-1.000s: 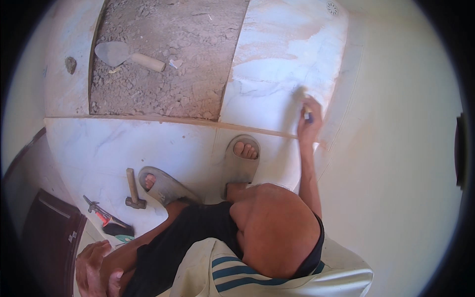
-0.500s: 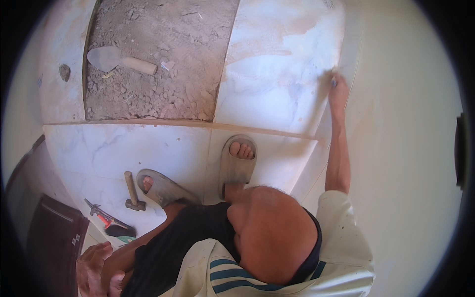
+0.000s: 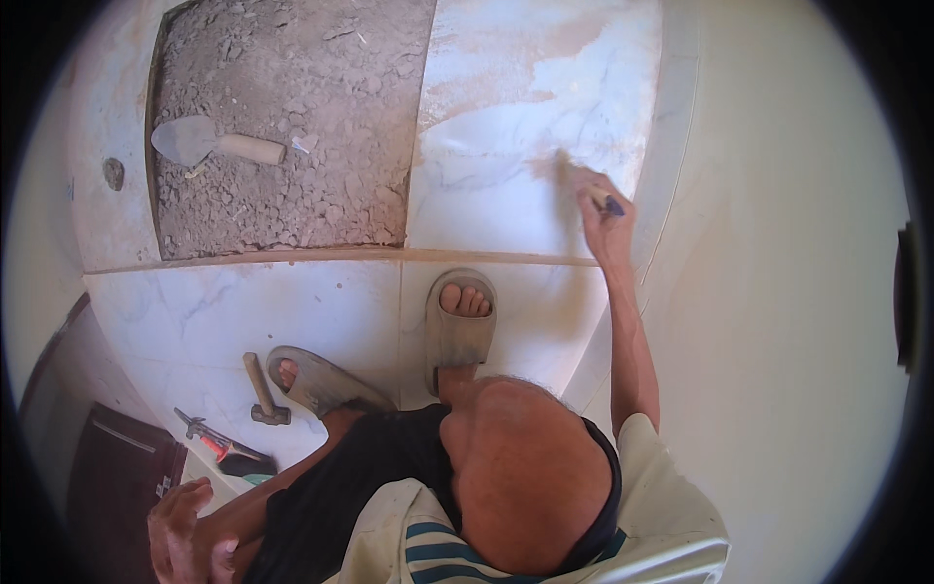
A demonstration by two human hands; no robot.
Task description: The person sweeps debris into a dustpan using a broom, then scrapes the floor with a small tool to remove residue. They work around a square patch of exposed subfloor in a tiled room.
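My right hand (image 3: pixel 609 222) is closed round a paintbrush (image 3: pixel 608 202) with a dark blue handle end. Its bristle end, blurred by motion, is against a dusty white marbled tile (image 3: pixel 486 200) at the right. Brown smears lie across the far part of that tile. My left hand (image 3: pixel 185 540) hangs by my bent knee at the lower left, fingers apart and holding nothing. Nearest to it on the floor lie a red-and-black tool (image 3: pixel 224 450), its kind unclear, and a small sledgehammer (image 3: pixel 265 391) with a wooden handle.
A bed of crumbly grey-brown mortar (image 3: pixel 292 209) fills a gap between tiles. On it lies a trowel (image 3: pixel 219 146) with a wooden handle. A small stone (image 3: pixel 114 174) sits on the left tile. My sandalled feet stand on the near tiles, and a pale wall (image 3: pixel 769 292) rises at the right.
My right hand has swept the brush leftward from the wall edge onto the tile. The whole view has shifted slightly. My left hand keeps its place by the knee.
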